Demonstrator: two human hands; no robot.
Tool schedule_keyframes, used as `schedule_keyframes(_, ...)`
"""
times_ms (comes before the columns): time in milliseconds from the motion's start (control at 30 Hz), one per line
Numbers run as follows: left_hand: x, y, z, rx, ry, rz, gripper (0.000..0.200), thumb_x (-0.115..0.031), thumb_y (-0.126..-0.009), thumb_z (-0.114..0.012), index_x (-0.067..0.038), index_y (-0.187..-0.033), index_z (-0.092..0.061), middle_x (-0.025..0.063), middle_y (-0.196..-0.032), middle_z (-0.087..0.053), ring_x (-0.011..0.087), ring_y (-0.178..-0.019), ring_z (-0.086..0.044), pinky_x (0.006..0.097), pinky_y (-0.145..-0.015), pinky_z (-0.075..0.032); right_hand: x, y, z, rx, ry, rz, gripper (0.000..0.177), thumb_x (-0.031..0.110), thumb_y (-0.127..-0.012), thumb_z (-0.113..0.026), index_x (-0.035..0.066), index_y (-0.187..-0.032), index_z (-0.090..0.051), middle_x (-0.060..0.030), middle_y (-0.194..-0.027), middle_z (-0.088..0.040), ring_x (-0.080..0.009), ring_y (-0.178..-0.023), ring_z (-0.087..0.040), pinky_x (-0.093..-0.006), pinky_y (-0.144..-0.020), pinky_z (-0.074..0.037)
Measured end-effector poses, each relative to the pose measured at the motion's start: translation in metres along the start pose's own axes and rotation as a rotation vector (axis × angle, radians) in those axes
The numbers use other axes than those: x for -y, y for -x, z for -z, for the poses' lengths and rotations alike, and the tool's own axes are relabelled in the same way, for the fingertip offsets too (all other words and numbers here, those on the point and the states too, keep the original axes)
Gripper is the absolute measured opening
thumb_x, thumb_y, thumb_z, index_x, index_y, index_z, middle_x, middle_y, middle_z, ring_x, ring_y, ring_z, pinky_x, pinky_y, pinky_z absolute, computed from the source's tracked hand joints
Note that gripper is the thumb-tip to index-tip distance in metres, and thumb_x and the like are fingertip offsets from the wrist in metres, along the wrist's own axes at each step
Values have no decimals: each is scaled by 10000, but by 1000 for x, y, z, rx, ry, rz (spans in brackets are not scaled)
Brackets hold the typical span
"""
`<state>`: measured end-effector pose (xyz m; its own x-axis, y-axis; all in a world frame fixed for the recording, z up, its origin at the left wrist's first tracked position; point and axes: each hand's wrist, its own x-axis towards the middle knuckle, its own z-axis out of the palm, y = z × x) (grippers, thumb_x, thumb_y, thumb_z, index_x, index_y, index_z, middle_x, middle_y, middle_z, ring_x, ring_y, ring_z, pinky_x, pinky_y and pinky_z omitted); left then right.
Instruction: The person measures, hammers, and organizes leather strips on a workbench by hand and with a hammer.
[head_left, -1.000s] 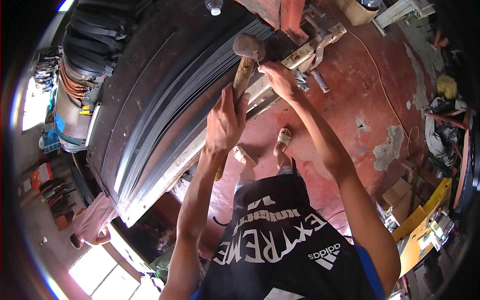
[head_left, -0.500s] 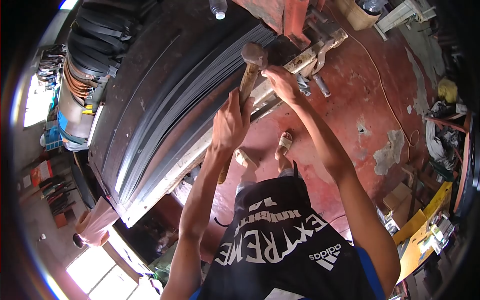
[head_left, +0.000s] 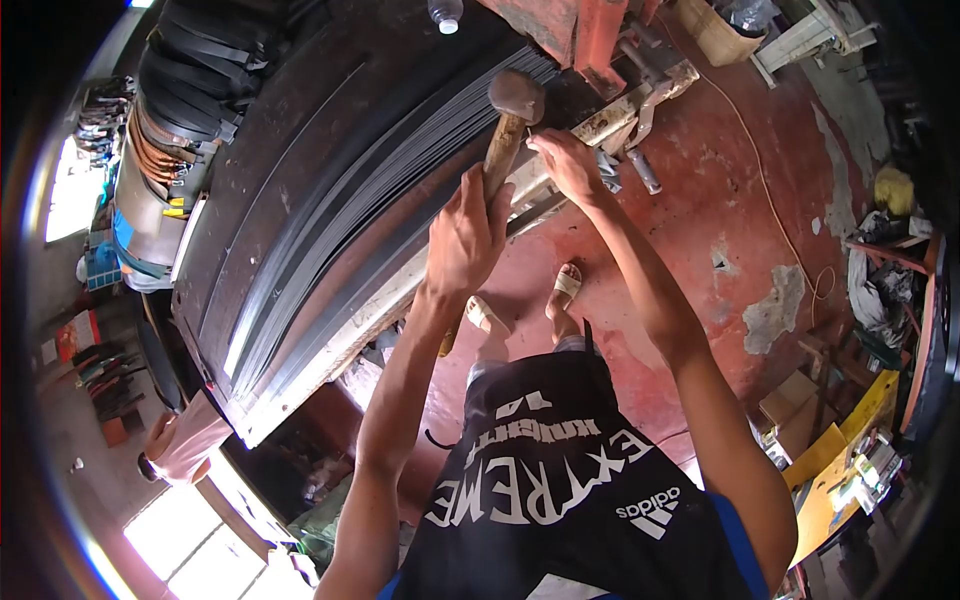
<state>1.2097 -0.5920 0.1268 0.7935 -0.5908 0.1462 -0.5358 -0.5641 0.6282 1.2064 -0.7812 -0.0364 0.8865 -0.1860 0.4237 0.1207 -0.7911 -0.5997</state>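
My left hand [head_left: 464, 235] is wrapped round the wooden handle of a hammer [head_left: 503, 148] with a blunt, heavy head. The hammer head is over the near edge of a workbench [head_left: 300, 385], just beyond my right fingertips. My right hand [head_left: 568, 165] is closed in a pinch beside the hammer head, above the bench's edge rail. A small thin light-coloured piece [head_left: 531, 131] shows at its fingertips, too small to name. Long black strips [head_left: 385, 170] lie side by side along the bench top, left of my left hand.
A red metal frame [head_left: 598, 50] stands at the bench's far end, near a plastic bottle [head_left: 445, 14]. Black and brown belts [head_left: 195, 75] hang at the left. Another person [head_left: 190, 437] is at lower left. A cord [head_left: 765, 190] runs over the red floor.
The hammer head has risen slightly relative to my right fingertips. The thin piece at those fingertips shows more clearly. The view has shifted a little; both hands keep their holds.
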Motion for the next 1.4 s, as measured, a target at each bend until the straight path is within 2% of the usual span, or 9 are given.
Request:
schedule_keyframes(233, 1, 15, 11, 40, 78, 89, 318, -187, -934, -587, 0, -1169, -479, 282, -824, -637, 472, -725, -627, 486, -554, -494, -7, 3, -5, -42, -34, 30, 193, 70, -849, -609, 89, -1036, -652, -72, -944, -663, -261, -848, -640, -340, -740, -545)
schedule_keyframes(333, 8, 48, 26, 73, 135, 199, 305, -175, -932, -593, 8, -1155, -493, 279, -802, -637, 466, -737, -637, 477, -563, -491, 2, 16, 6, -75, -316, -185, 327, 14, -860, -595, 69, -1181, -574, -133, -982, -663, -296, -890, -647, -363, -753, -534)
schedule_keyframes(600, 58, 183, 18, 395, 43, 746, 332, -264, -951, -567, -29, -1181, -519, 257, -798, -649, 441, -732, -649, 475, -607, -490, 14, 28, 14, -216, -258, -204, 116, 101, -887, -623, 67, -997, -642, -116, -922, -671, -301, -801, -660, -365, -684, -536)
schedule_keyframes(967, 98, 265, -5, 437, 29, 761, 362, -312, -940, -566, -25, -1155, -520, 275, -858, -654, 474, -819, -630, 514, -672, -482, 19, -8, 14, -63, -88, -145, 88, 171, -859, -647, 109, -921, -657, -72, -864, -666, -276, -763, -663, -367, -664, -554)
schedule_keyframes(1133, 103, 257, -5, 429, 73, 687, 367, -300, -932, -581, -18, -1157, -516, 283, -876, -650, 475, -826, -627, 517, -678, -483, 12, -3, 13, -131, -102, -89, 192, 192, -872, -646, 135, -1055, -643, -71, -919, -687, -267, -775, -673, -366, -647, -550)
schedule_keyframes(1267, 90, 237, 5, 420, -54, 471, 425, -283, -913, -603, 3, -1213, -507, 298, -1004, -640, 459, -947, -619, 494, -762, -497, 23, 62, 21, -48, -179, -591, 264, 282, -968, -554, 70, -1117, -605, -53, -832, -703, -164, -681, -655, -342, -606, -517)
schedule_keyframes(1300, 117, 246, -2, 473, -45, 450, 462, -273, -904, -613, 7, -1252, -494, 283, -1056, -639, 439, -963, -626, 477, -809, -497, 57, 73, 70, 228, -159, -828, 325, 339, -939, -586, 42, -1068, -607, -87, -898, -683, -173, -799, -641, -351, -701, -505)
schedule_keyframes(1333, 119, 241, -2, 525, -22, 422, 466, -250, -899, -615, 17, -1261, -495, 272, -1055, -645, 426, -947, -637, 452, -818, -504, 27, 122, 92, 118, -99, -938, 325, 339, -939, -586, 42, -1068, -607, -87, -898, -683, -173, -799, -641, -351, -701, -505)
schedule_keyframes(1400, 143, 236, -15, 620, 45, 443, 461, -206, -863, -630, 42, -1232, -511, 259, -1041, -653, 381, -896, -663, 444, -779, -515, 74, 181, 13, 341, 1, -988, 266, 307, -897, -571, 83, -1029, -627, -139, -1045, -632, -258, -989, -585, -427, -825, -473)
